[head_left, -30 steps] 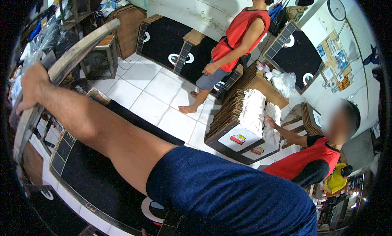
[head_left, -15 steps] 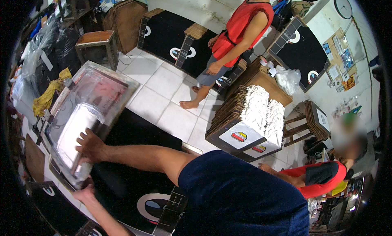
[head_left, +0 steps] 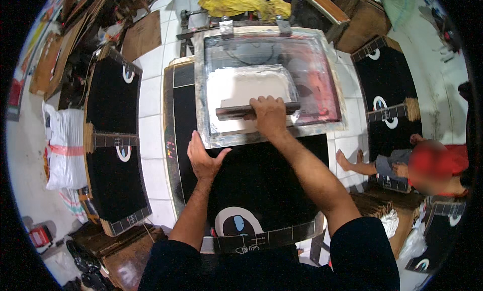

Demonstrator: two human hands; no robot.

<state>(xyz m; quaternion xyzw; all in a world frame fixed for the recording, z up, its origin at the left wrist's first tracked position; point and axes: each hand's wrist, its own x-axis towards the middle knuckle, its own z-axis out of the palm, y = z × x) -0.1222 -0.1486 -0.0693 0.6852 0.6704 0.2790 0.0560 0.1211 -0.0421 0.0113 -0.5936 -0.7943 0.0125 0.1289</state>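
Right hand (head_left: 270,117): hides part of the squeegee (head_left: 232,111); palm side out of our view.
Squeegee: we can't make out its lower edge against the mesh (head_left: 313,82).
Left hand (head_left: 204,157): can't tell whether fingertips touch the screen frame (head_left: 241,139) or stop just short.
Black board (head_left: 266,175): far part mostly behind the frame; coloured marks on its left edge too small for us.
Eye print (head_left: 239,221): near end hidden by the dark strip (head_left: 282,233).
Sleeves (head_left: 365,251): cut off by near picture edge.
Co-worker, right (head_left: 395,162): head blurred.
White sacks, left (head_left: 65,162): contents hidden from us.
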